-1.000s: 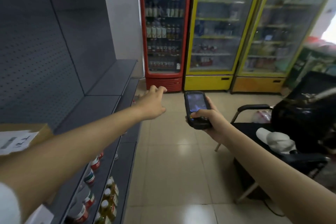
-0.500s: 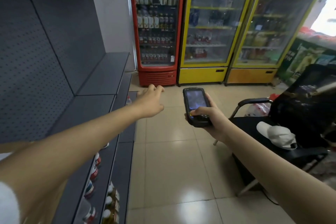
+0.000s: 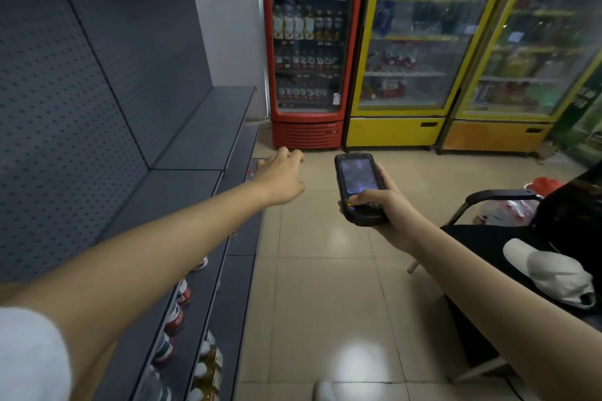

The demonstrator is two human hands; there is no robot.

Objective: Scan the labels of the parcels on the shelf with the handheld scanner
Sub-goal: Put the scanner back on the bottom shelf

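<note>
While right hand holds scanner, left hand reaches.

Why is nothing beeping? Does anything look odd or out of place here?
Yes: no parcel is in view. The grey shelf facing the hands is bare, and the right hand holds the scanner over the floor, aimed towards the fridges. A white cap lies on the chair seat.

The black handheld scanner, screen up and dimly lit, sits upright beside the grey shelf.
</note>
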